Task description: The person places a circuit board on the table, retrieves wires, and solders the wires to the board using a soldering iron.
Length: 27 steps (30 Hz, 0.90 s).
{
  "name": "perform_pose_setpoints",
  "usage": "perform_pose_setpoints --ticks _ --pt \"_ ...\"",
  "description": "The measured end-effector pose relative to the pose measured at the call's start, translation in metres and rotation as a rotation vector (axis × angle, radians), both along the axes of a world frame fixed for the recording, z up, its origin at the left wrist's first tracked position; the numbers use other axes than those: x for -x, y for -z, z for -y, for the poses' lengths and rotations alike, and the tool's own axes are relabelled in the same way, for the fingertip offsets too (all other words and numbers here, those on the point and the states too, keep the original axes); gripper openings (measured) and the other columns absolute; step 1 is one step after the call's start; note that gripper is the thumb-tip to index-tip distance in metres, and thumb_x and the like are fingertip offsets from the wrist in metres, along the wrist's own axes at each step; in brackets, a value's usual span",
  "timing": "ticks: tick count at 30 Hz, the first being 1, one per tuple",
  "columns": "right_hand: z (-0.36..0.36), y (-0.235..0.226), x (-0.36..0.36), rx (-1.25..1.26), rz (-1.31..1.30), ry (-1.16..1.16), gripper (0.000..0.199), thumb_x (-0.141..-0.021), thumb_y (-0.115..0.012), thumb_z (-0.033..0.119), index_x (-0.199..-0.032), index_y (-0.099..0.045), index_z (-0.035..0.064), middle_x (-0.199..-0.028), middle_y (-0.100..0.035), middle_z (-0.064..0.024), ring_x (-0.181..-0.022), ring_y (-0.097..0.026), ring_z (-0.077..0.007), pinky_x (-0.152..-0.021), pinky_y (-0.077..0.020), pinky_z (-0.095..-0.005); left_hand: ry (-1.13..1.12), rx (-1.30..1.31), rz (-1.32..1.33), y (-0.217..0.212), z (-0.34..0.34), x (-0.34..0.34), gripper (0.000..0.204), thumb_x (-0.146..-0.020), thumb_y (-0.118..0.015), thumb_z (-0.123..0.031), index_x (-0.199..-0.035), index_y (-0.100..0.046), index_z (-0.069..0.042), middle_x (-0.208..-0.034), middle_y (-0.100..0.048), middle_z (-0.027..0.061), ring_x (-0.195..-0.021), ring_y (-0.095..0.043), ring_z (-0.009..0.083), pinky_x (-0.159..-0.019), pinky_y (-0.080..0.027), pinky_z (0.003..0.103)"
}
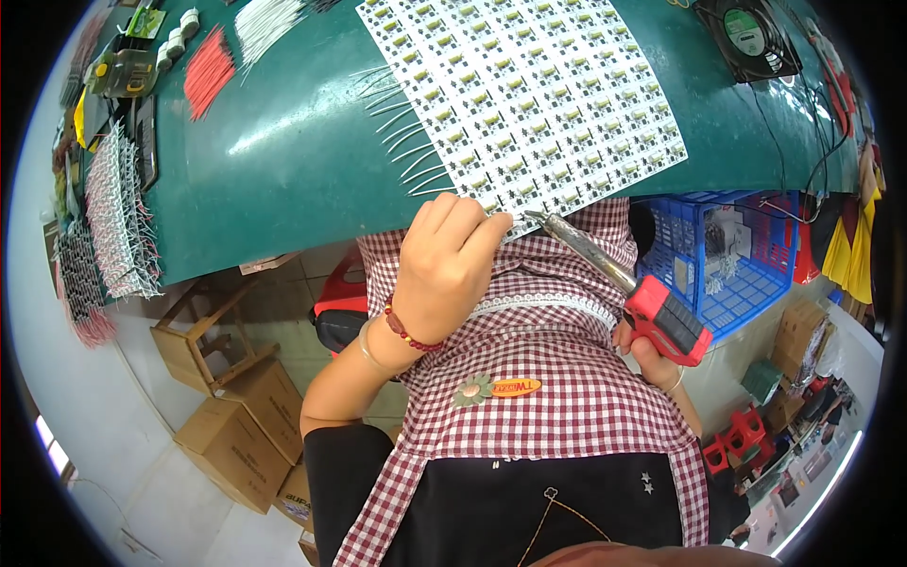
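A white rectangular circuit-board sheet [529, 94] with rows of yellow-and-black components lies just beyond the left hand's [449, 250] pinched fingertips, their catch unclear; right-hand [650, 357] fingers grip a red-and-black soldering iron [664, 321].

The table [302, 142] is green, the circuit sheet [534, 104] white, the soldering iron [652, 304] red and black, the apron [557, 350] maroon-and-white checked.

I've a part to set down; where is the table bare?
The widest bare patch of table lies between the red wires and the white leads along the circuit sheet. A narrower one lies between sheet and fan. Crowded: the left edge, with wire bundles, and the sheet's near corner, by left hand and soldering iron.
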State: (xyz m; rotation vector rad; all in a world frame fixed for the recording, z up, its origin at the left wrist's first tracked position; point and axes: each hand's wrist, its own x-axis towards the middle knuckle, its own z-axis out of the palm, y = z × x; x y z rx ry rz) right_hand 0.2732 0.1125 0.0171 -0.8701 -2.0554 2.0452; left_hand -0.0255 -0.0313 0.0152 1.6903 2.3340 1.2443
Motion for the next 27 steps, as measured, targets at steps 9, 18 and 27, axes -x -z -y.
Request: perform_pose_setpoints --ticks 9,18,27 --pt "0.007 -0.001 -0.004 -0.125 0.106 0.085 0.021 -0.075 -0.073 0.014 -0.092 -0.070 0.0006 -0.080 -0.068 -0.0105 -0.067 -0.065 -0.0272 -0.059 -0.0498 -0.0361 0.128 0.105 -0.004 -0.004 0.002 0.012 0.025 -0.069 -0.063 0.003 -0.093 -0.066 0.000 -0.082 -0.051 0.0082 -0.078 -0.053 0.0250 -0.069 -0.045 0.036" --pt "0.006 0.003 -0.010 -0.244 0.119 -0.036 0.019 -0.074 -0.073 0.013 -0.087 -0.069 0.0006 -0.075 -0.064 -0.0108 -0.060 -0.062 -0.0266 -0.053 -0.0468 -0.0345 0.181 0.126 -0.117 -0.006 0.003 0.015 0.026 -0.072 -0.063 -0.003 -0.097 -0.065 0.002 -0.085 -0.052 0.0074 -0.080 -0.053 0.0227 -0.070 -0.045 0.034" --pt "0.005 -0.024 0.022 -0.351 0.036 -0.071 0.017 -0.073 -0.072 0.013 -0.085 -0.068 0.0022 -0.075 -0.063 -0.0092 -0.060 -0.062 -0.0260 -0.054 -0.0470 -0.0345 0.139 0.097 -0.104 -0.007 -0.001 0.010 0.028 -0.065 -0.063 0.007 -0.093 -0.067 0.002 -0.075 -0.050 0.0078 -0.072 -0.052 0.0245 -0.066 -0.043 0.035"
